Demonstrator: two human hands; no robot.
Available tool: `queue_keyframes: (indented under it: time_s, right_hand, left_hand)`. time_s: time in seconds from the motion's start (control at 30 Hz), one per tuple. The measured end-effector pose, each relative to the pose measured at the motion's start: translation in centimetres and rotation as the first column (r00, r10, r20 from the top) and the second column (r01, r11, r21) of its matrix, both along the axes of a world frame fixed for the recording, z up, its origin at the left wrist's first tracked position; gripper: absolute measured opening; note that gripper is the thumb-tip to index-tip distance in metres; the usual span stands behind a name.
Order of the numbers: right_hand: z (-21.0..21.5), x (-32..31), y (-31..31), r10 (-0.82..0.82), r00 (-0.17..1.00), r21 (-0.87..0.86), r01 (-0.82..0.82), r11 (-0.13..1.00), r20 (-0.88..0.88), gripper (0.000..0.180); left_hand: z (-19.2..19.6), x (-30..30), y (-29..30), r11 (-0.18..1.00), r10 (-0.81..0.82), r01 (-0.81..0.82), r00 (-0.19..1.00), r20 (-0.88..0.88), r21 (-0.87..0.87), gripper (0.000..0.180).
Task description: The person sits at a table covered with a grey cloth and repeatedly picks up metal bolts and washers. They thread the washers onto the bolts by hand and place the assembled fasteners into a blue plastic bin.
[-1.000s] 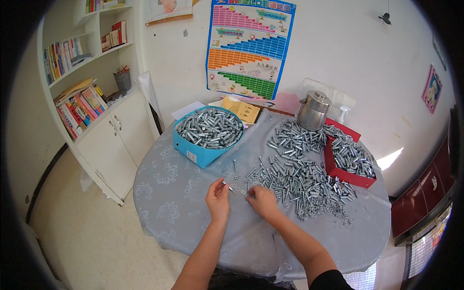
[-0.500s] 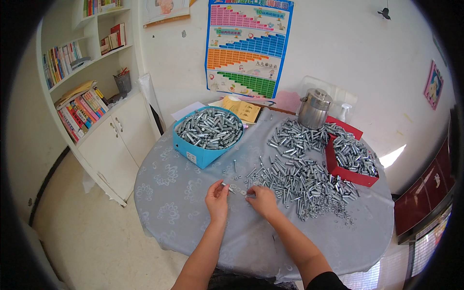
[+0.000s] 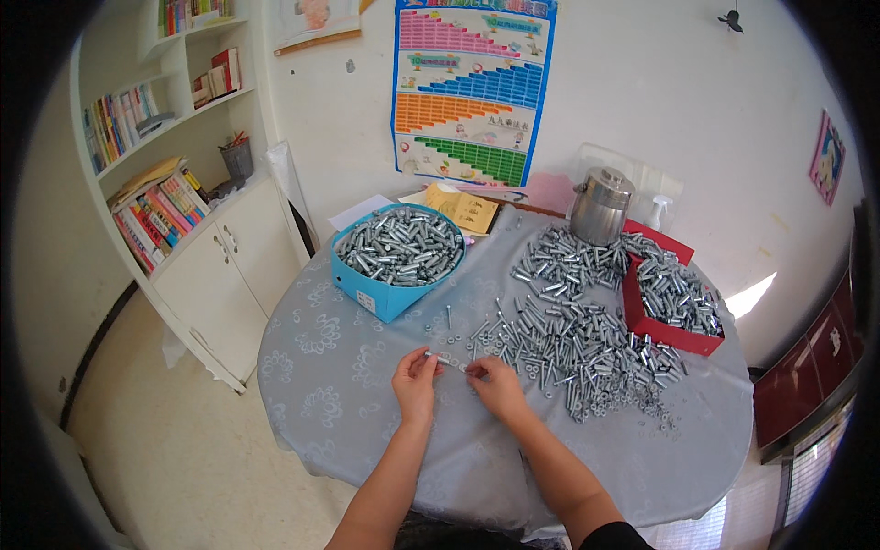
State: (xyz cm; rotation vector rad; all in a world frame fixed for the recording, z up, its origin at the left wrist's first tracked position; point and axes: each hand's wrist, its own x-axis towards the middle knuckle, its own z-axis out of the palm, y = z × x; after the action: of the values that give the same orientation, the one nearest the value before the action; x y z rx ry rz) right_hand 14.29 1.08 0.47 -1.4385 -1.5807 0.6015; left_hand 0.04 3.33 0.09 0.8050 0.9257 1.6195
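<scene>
Pinching 1 bolt point(image 3: 443, 358) near 1 end in the left hand point(image 3: 415, 383), with the other end toward the bunched right hand point(image 3: 497, 385), probably to leave it exposed. Cannot tell whether grasping anything in the latter. Working beside the loose bolts point(image 3: 570, 341), presumably for reach.

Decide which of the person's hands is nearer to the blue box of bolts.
Left. The left hand is just on the near side of the blue box; the right hand is farther off, to the right.
</scene>
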Motion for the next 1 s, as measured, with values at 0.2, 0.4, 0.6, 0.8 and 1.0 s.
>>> queue_keyframes:
  time_s: [0.2, 0.4, 0.6, 0.8, 1.0]
  right_hand:
    - [-0.4, 0.0, 0.6, 0.076, 0.749, -0.068, -0.16, 0.985, -0.658, 0.018]
    - [0.4, -0.4, 0.2, 0.065, 0.66, -0.042, -0.145, 0.989, -0.748, 0.014]
    - [0.6, -0.5, 0.1, 0.023, 0.834, 0.028, -0.009, 1.0, -0.551, 0.015]
    - [1.8, 0.8, 0.7, -0.025, 0.856, 0.054, 0.061, 0.997, -0.517, 0.016]
    - [2.2, 4.4, 2.9, -0.179, 0.976, 0.067, 0.172, 0.983, 0.126, 0.017]
  left_hand:
    - [0.5, 0.1, -0.3, 0.995, -0.049, 0.059, 0.993, 0.108, -0.086, 0.016]
    - [0.5, -0.2, -0.4, 0.959, -0.165, 0.216, 0.952, 0.259, -0.184, 0.016]
    - [0.4, -0.4, -0.3, 0.897, -0.298, 0.383, 0.893, 0.338, -0.222, 0.018]
    - [0.5, -0.3, -0.4, 0.892, -0.291, 0.393, 0.876, 0.384, -0.221, 0.017]
    - [-0.3, -0.8, 0.1, 0.913, -0.213, 0.332, 0.884, 0.416, -0.238, 0.016]
